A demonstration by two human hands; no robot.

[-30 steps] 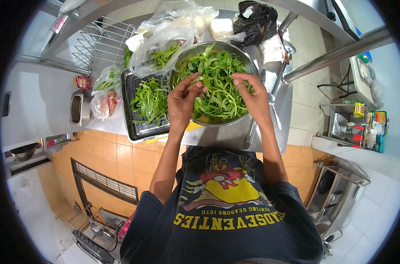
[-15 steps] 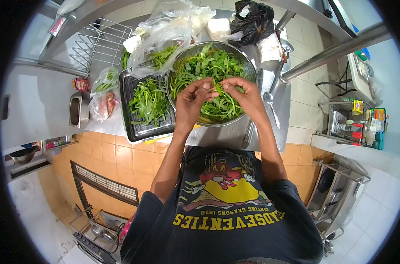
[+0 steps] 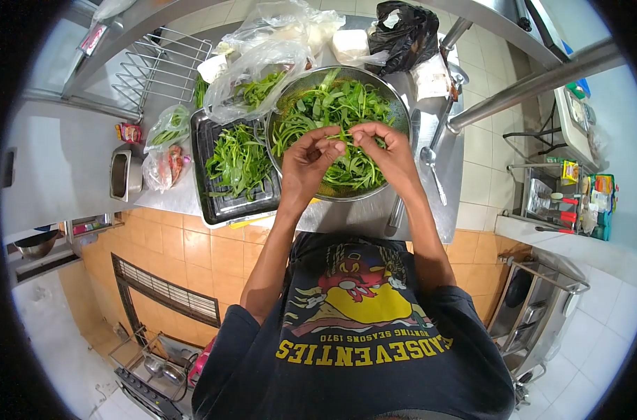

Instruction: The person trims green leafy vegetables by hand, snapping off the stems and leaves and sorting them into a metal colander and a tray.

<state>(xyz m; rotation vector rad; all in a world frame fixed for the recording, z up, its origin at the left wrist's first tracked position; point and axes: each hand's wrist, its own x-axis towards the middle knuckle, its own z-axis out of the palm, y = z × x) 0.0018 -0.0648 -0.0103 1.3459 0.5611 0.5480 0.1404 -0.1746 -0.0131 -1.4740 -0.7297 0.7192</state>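
Note:
Both my hands are raised over a round metal colander [image 3: 400, 105] heaped with leafy water spinach [image 3: 353, 100]. My left hand [image 3: 310, 162] pinches one end of a green water spinach stem [image 3: 342, 137] between thumb and fingers. On the other side, my right hand [image 3: 383, 149] pinches the same stem close by, so the fingertips of both hands nearly meet. Left of the colander, a black tray [image 3: 203, 183] bears another pile of water spinach [image 3: 236, 159]. Part of the colander's near side is covered by my hands.
Clear plastic bags [image 3: 276, 42] with greens lie behind the tray and colander, with a black plastic bag [image 3: 402, 35] at the back right. A spoon [image 3: 434, 168] rests right of the colander. A metal rack [image 3: 161, 66] and a steel container [image 3: 126, 175] are at left.
My hands have stayed nearly in place over the colander. The green piece between my fingertips has shifted and shows less leaf now.

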